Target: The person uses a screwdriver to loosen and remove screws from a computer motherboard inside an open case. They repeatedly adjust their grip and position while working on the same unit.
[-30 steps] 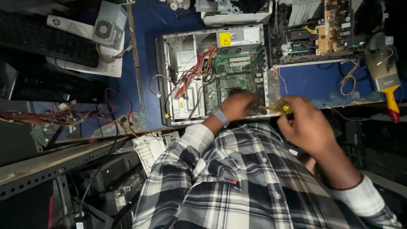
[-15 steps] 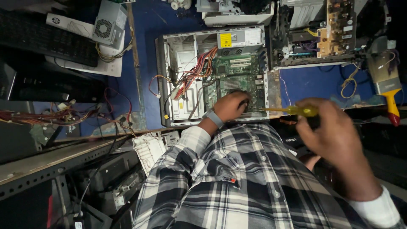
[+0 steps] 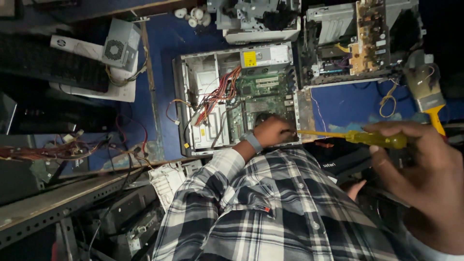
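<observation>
Blue workbench (image 3: 159,58) under dim light, crowded from edge to edge with computer parts, seen from the head camera looking straight down. At the middle of the bench lies an open desktop computer case (image 3: 186,104), its side off, green motherboard (image 3: 263,96) exposed and a bundle of red and orange wires (image 3: 220,94) running across the drive bay. A silver power supply (image 3: 266,57) with a yellow label sits in the case's far corner.

Left hand (image 3: 270,131), wristband (image 3: 251,141) on, is down inside the case at its near right corner, fingers curled against the motherboard; what they pinch, I cannot tell. Right hand (image 3: 425,179) is close to the camera, fingers wrapped round the handle of a yellow screwdriver (image 3: 357,137), whose shaft runs level to the left, tip reaching the left hand at the case's near edge. The plaid shirt (image 3: 270,208) fills the bottom of the view.

Along the far right edge of the bench, another stripped chassis (image 3: 357,38) with a tan circuit board. Beside it at the right edge lies a yellow-handled tool (image 3: 427,92). On the far left, a loose grey power supply unit (image 3: 120,46) rests on white paper, next to a black keyboard (image 3: 53,67). Tangled wires (image 3: 58,147) trail over the near left edge.
</observation>
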A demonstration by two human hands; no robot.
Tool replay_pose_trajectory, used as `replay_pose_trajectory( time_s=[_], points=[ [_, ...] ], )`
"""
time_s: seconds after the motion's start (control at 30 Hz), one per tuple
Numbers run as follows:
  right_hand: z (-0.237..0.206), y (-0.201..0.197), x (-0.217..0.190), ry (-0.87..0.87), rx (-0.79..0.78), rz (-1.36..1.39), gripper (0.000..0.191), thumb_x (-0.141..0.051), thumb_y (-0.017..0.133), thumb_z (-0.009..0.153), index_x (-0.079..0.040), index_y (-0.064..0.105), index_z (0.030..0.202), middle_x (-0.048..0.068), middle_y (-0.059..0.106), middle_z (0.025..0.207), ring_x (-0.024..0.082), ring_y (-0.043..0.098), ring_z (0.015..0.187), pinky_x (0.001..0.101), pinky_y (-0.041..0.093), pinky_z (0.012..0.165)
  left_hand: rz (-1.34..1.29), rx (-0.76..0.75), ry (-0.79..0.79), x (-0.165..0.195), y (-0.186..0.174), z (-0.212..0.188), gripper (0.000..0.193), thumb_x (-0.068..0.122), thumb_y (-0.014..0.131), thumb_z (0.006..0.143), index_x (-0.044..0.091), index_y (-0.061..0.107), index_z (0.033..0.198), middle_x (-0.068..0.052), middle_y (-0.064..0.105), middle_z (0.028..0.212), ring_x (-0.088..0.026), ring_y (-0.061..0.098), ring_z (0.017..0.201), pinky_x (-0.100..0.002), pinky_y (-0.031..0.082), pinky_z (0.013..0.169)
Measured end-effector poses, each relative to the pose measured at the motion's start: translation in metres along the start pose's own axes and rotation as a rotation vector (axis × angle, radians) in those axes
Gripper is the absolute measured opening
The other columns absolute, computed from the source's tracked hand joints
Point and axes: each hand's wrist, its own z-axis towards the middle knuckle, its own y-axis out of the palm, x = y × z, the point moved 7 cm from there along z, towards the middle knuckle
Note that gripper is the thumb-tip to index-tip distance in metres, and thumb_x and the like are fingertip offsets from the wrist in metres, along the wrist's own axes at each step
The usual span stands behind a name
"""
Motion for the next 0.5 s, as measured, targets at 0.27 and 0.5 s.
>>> replay_pose_trajectory(
  time_s=[0.27, 0.5],
  points=[
    [-0.015, -0.014, 0.008, 0.388, 0.214, 0.312, 0.034, 0.005, 0.054, 0.098, -0.002, 0.04, 0.128, 0.015, 0.062, 0.133, 0.018, 0.062, 0.119, 0.0295, 0.052, 0.097, 0.182, 0.337, -0.081, -0.037, -0.076, 0.011, 0.022, 0.018, 0.071, 0.09, 0.01, 0.074, 0.111, -0.017, 0.073, 0.115, -0.038, 0.07, 0.1, -0.044, 0.056, 0.088],
    [-0.019, -0.019, 0.047, 0.252, 0.28, 0.342, 0.034, 0.009, 0.056, 0.099, -0.003, 0.044, 0.128, 0.017, 0.062, 0.135, 0.019, 0.061, 0.129, 0.0349, 0.05, 0.111, 0.386, 0.499, -0.255, -0.076, -0.171, 0.058, 0.027, 0.015, 0.069, 0.09, 0.012, 0.067, 0.117, -0.016, 0.069, 0.116, -0.04, 0.069, 0.102, -0.048, 0.057, 0.084]
  ],
)
